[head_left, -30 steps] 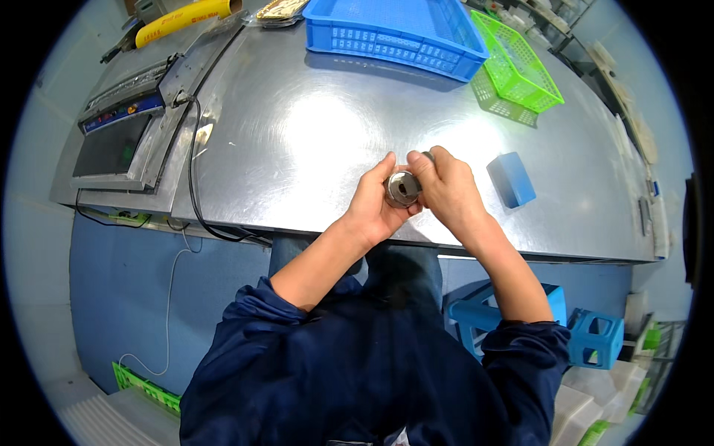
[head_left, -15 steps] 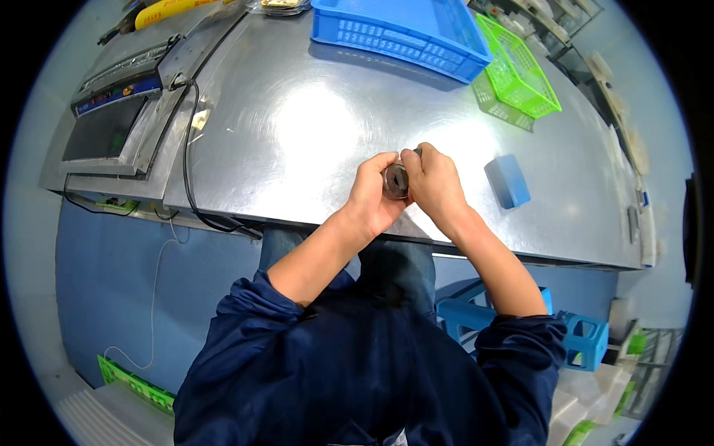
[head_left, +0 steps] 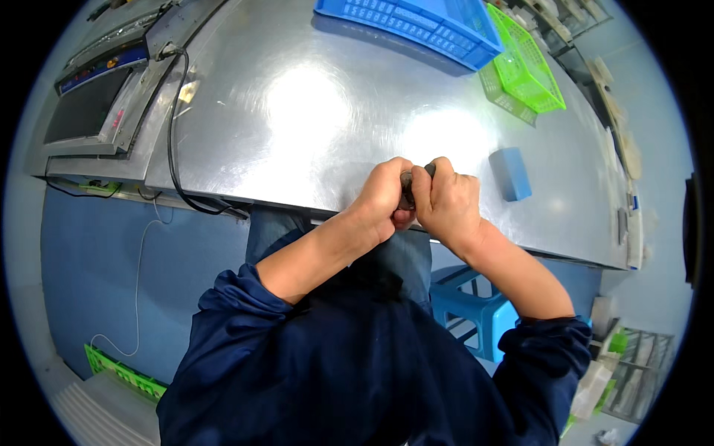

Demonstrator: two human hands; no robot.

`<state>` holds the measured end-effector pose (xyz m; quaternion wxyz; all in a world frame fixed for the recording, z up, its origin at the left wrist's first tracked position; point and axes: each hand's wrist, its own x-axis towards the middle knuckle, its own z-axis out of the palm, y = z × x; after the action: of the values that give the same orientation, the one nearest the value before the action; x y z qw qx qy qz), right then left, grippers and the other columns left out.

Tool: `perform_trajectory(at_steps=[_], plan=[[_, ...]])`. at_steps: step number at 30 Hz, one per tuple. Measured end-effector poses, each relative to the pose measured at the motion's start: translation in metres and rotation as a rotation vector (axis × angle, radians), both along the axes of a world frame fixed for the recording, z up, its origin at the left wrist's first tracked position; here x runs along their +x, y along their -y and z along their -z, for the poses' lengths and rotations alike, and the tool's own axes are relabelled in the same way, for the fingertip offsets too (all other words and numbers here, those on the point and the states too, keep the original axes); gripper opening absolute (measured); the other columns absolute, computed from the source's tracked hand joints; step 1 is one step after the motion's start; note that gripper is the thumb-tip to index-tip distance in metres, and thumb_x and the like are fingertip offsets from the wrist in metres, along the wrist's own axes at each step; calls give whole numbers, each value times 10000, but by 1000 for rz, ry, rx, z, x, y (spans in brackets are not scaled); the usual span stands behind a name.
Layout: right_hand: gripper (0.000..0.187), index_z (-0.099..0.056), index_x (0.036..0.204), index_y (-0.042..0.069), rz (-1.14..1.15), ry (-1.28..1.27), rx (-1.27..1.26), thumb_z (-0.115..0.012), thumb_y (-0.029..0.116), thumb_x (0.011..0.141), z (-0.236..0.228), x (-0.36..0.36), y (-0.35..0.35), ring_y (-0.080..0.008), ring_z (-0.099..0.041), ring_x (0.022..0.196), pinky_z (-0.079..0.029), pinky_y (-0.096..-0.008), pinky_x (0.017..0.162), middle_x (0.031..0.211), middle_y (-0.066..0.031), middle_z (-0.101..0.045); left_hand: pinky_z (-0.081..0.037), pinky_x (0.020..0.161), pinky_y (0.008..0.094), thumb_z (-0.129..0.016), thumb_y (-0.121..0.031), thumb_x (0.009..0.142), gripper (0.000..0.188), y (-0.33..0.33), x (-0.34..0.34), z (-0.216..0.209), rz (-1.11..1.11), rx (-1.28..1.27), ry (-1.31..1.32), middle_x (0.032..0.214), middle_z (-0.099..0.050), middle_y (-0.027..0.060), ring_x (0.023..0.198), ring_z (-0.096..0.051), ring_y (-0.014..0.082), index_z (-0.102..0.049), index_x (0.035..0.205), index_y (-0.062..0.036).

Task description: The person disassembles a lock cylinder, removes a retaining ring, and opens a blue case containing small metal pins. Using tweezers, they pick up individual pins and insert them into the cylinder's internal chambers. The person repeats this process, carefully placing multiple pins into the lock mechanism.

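Close together over the front edge of the metal table (head_left: 245, 167), my two hands work on one small dark round piece (head_left: 406, 192). My left hand (head_left: 378, 199) wraps around it from the left, its fingers curled underneath. My right hand (head_left: 454, 202) is closed against its right side. A dark tip (head_left: 430, 170) shows by the right thumb; whether it belongs to the round piece or is a separate thing I cannot tell. Fingers cover most of the piece. To the right of my right hand a plain blue block (head_left: 510, 175) lies on the table.
A blue plastic crate (head_left: 416, 33) and a bright green basket (head_left: 529, 70) stand at the far side. At the left is a machine with a dark plate (head_left: 89, 108), its black cable (head_left: 175, 141) hanging over the table edge. Below the table stands a blue stool (head_left: 480, 316).
The dark piece has been tilted, so its round brown face no longer points up. Both hands have come slightly nearer my body, and the right has turned around the piece. The view has shifted a little.
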<state>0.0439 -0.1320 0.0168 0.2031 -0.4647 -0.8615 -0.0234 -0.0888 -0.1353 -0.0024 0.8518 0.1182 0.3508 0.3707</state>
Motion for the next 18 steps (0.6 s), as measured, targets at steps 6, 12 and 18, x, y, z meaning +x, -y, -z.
perform_trajectory(at_steps=[6, 12, 18], plan=[[182, -518, 772, -3, -274, 149, 194, -614, 151, 770, -20, 4, 0, -215, -516, 370, -400, -334, 338, 494, -61, -460, -219, 394, 251, -382, -311, 876, 373, 4, -1, -6, 46, -8, 35, 511, -455, 26, 398, -281, 113, -464, 568, -119], [274, -405, 681, 73, -640, 131, 67, -667, 102, 752, -28, 12, -8, -224, -469, 369, -372, -337, 345, 496, -54, -449, -198, 399, 232, -455, -328, 859, 328, 10, -2, 3, 188, -180, 157, 526, -403, 7, 400, -262, 98, -427, 596, -134], [227, -456, 705, 88, -1005, 293, 336, -660, 176, 751, -51, 12, -42, -155, -504, 429, -394, -303, 363, 533, -9, -474, -308, 341, 269, -417, -312, 907, 311, -14, -15, 7, 257, -66, 417, 527, -452, 36, 388, -386, 137, -495, 699, -94]])
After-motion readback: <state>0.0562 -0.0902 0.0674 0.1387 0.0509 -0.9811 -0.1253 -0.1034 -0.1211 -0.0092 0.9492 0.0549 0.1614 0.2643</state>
